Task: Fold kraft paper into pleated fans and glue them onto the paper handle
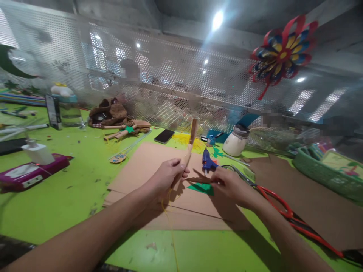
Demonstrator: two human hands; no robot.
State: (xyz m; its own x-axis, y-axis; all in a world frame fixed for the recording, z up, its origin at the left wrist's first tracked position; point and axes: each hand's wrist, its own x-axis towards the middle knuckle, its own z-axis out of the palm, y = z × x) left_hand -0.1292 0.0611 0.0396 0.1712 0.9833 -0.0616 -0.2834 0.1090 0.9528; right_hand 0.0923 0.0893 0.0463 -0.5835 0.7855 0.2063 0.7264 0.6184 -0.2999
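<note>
My left hand (171,172) is closed round a rolled brown paper stick (187,153), which stands tilted upward with a darker brown, flat upper end. A thin yellow thread (169,215) hangs below that hand down to the table's front. My right hand (227,183) pinches a narrow brown paper strip (198,180) pointing left, its tip close to my left hand. Under the strip lies a piece of green paper (208,189). Just beyond my right hand is a blue glue gun (208,161). Stacked brown paper sheets (141,166) lie beneath both hands.
Large red-handled scissors (278,200) lie beside my right forearm. A green basket (320,175) stands at right, a white jar (236,141) behind. A phone (164,136) and yellow shreds (181,140) lie at the back. A purple power strip (53,166) is at left.
</note>
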